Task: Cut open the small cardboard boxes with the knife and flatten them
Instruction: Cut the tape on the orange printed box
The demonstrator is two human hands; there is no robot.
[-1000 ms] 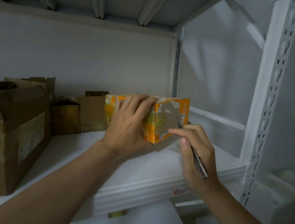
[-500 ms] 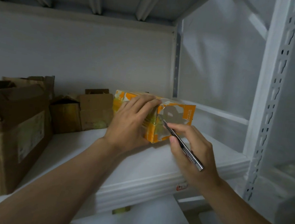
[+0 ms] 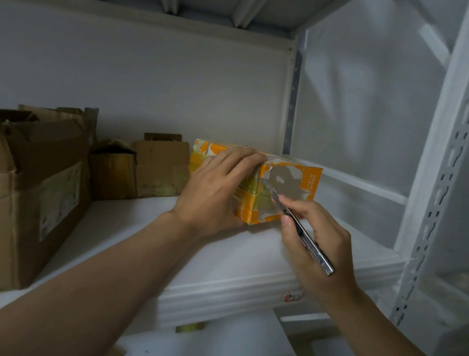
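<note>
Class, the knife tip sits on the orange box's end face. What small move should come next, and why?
Probably draw the knife down the end face of the orange box: the right hand holds its blade tip high on that face, and the left hand steadies the box on the shelf.

The front edge of the white shelf [image 3: 249, 263] lies bare between the large brown cardboard box [image 3: 29, 203] at its left end and the white perforated upright [image 3: 433, 207] at its right front corner. Mid-shelf the torn orange carton [image 3: 309, 181], the left hand [image 3: 212, 193] gripping it and the right hand [image 3: 326, 241] holding a silver knife [image 3: 319, 257] to it block passage; two small brown cardboard boxes [image 3: 113, 172] [image 3: 161, 169] line the back edge.
</note>
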